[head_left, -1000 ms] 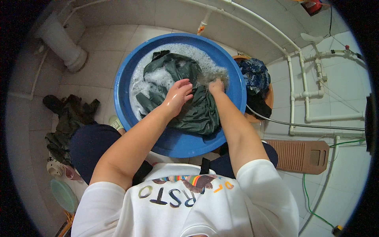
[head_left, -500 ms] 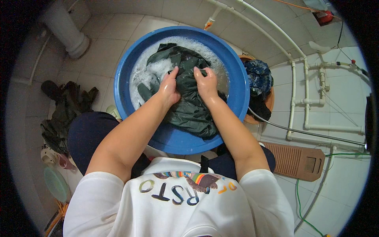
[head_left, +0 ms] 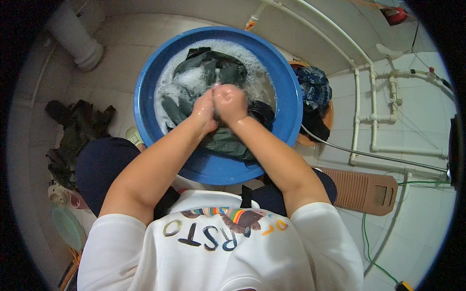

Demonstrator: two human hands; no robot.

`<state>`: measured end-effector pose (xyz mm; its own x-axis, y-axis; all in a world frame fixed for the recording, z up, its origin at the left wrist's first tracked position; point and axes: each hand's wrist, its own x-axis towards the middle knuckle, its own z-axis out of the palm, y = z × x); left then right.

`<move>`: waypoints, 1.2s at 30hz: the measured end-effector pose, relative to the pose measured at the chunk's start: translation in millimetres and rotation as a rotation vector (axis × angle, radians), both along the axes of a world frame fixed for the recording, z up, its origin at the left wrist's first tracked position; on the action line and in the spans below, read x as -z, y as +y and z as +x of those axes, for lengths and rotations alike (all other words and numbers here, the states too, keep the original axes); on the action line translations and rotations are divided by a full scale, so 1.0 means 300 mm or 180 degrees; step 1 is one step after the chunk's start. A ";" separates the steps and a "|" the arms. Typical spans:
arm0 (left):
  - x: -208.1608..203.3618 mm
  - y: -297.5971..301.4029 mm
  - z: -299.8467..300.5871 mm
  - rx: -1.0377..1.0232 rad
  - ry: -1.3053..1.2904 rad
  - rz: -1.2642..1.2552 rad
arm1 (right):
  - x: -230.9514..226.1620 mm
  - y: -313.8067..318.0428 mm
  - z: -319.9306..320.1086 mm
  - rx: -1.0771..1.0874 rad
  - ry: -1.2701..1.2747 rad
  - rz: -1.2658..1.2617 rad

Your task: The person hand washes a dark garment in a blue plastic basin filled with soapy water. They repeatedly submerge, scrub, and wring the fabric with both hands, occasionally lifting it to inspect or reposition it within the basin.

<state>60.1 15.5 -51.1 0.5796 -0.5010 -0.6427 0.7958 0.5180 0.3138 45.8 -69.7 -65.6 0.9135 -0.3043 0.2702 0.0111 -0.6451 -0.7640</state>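
A dark green garment (head_left: 228,141) lies soaked and crumpled in a large round blue basin (head_left: 145,97) of sudsy water. White foam (head_left: 191,77) covers part of the cloth and rings the water. Over the middle of the basin my two hands meet, closed on a bunch of the wet cloth. My left hand (head_left: 205,110) is wrapped around it on its left side. Pressed against it, my right hand (head_left: 231,103) is curled into a fist, a little blurred. The cloth between my fingers is mostly hidden.
Right of the basin stands an orange tub (head_left: 330,119) holding dark clothes (head_left: 314,97). A brown washboard (head_left: 359,190) lies nearer, with a grey hose (head_left: 369,159) behind it. Dark clothes (head_left: 77,136) are heaped at the left. White pipes (head_left: 374,106) run along the right wall.
My hands, apart and gripping the cloth half a second ago, have come together. The right one has moved left and curled into a fist. The garment is bunched between them.
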 end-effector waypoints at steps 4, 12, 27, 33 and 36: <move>0.318 0.052 0.085 0.0308 -0.0493 -0.0899 | -0.096 0.110 -0.083 -0.0987 -0.0669 -0.0045; 0.120 -0.017 -0.036 0.0076 -0.0571 -0.0386 | -0.026 -0.003 -0.037 -0.0301 -0.0483 0.0287; 0.066 -0.020 0.019 -0.0242 -0.0359 -0.0327 | 0.189 -0.414 0.071 0.1125 0.1696 -0.0119; 0.111 -0.029 0.032 -0.0097 -0.0430 -0.0229 | 0.380 -0.512 0.076 0.0453 0.3335 -0.0997; 0.117 -0.025 0.028 -0.0114 -0.0449 -0.0275 | 0.371 -0.501 0.085 0.0823 0.3107 -0.0990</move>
